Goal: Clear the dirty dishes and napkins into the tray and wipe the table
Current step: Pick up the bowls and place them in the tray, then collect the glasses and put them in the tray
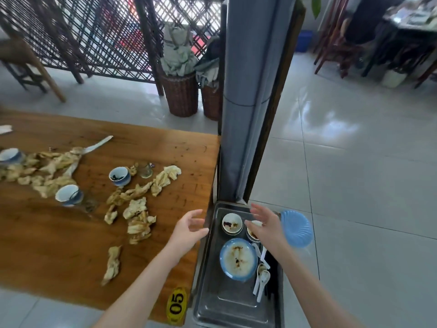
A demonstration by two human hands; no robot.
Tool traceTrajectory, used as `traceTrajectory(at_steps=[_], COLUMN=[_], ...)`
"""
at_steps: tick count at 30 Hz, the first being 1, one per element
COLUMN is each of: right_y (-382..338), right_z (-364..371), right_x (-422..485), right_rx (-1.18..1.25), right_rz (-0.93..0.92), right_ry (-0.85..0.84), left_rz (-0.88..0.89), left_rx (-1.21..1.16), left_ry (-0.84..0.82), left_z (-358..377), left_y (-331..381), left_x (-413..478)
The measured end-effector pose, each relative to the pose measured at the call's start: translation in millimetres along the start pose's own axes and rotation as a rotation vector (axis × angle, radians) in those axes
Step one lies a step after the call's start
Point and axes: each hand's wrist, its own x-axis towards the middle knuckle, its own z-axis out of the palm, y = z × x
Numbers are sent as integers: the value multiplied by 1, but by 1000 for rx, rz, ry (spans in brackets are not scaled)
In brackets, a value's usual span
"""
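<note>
— What is being shown on the left?
— A wooden bench (59, 245) is being shown there, and a metal tray (227, 308) is being kept just beside its right edge.
— How are the hands being held?
— The left hand (189, 229) is being held above the bench's right edge, its fingers released and loosely curved, with nothing being grasped. The right hand (264, 224) is being held over the tray's far end, its fingers spread and released.
— What is being left on the bench?
— Soiled, crumpled napkins (138, 221) are being left strewn from the far left toward the near middle.
— And what is being carried in the tray?
— A stained, blue-rimmed plate (237, 259) is being carried in the middle, and two small bowls (232, 224) are being carried at the far end, under the right hand.
— Is anything smaller being seen?
— Blue-and-white cups (119, 176) are being kept among the napkins, and white spoons (262, 278) are being kept along the tray's right side.
</note>
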Motion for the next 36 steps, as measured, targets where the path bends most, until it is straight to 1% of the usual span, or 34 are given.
traceTrajectory(at_steps=[3, 6, 9, 14, 22, 28, 36], right_y=[-20, -39, -65, -102, -141, -155, -166], right_z=[21, 46, 84, 150, 235, 265, 289], right_x=[-3, -6, -15, -29, -47, -47, -20], right_rx=[-30, -1, 11, -40, -70, -106, -129], right_rz=[-15, -34, -75, -109, -116, -122, -127], right_ry=[-24, 9, 2, -34, -37, -47, -102], left_rz=[2, 8, 4, 2, 29, 22, -5], left_rx=[-23, -39, -72, -122, -63, -68, -98], left_ry=[25, 33, 38, 51, 117, 156, 220], left_z=[-31, -63, -106, -174, -263, -305, -332], left_y=[-5, -13, -29, -53, -84, -103, -119], left_x=[-6, -11, -18, -29, -42, -40, -32])
